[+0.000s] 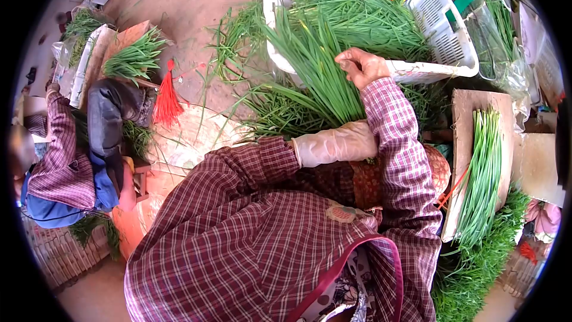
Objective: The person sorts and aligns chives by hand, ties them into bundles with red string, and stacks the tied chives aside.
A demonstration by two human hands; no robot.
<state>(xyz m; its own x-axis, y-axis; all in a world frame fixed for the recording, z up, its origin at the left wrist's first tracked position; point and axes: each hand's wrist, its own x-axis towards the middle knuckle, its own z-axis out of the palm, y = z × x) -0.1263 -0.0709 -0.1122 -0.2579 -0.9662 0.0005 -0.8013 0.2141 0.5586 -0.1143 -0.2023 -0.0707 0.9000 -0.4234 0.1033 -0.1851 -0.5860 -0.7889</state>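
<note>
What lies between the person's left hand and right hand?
In the head view, part of the green bunch lies between the left hand and right hand.

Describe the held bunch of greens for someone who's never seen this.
Find the white crate at the top, right of centre. Overlapping its near-left corner, a bunch of long leaves fans up from the left hand. Unlike the crate's greens, it's hand-held.
</note>
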